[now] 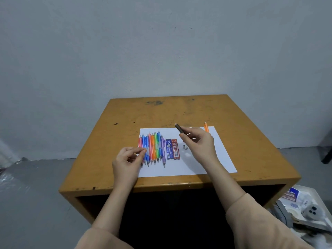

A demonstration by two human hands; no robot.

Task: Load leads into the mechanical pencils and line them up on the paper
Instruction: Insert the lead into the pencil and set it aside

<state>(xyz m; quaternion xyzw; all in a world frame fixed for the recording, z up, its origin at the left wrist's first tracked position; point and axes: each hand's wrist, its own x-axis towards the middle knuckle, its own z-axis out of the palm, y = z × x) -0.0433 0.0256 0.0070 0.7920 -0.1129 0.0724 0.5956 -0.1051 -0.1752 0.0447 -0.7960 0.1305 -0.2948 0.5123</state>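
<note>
Over the paper, right grip (199, 143): above the sheet's far middle, fingers curled round a dark pencil, thumb on its side.
Dark pencil (178, 128): held off the sheet and tilted, its free end pointing up and away toward the paper's far edge.
Left grip (128, 159): at the paper's left edge, fingers curled, thumb and forefinger tips pressed together. Whether anything thin sits in that pinch I cannot tell.
Row of pencils (153, 147): eight or so, lying side by side on the paper's left part in red, blue, orange, green and purple. Their points face the near edge, and the left grip covers part of the leftmost ones.
Blue lead case (168, 149): flat on the paper, just right of the row.
Red lead case (175, 149): touching or nearly touching the blue one's right side.
Grey caps (185, 146): two small pieces on the paper, right of the cases, beside the right grip.
Orange pencil (206, 127): alone at the paper's far right corner, sticking past the far edge.
Paper (222, 159): white sheet lying flat.
Table (161, 112): scuffed yellow-brown top under the paper.
Tray (318, 196): on the floor, right of the table, well apart from the paper, holding mixed small items.
</note>
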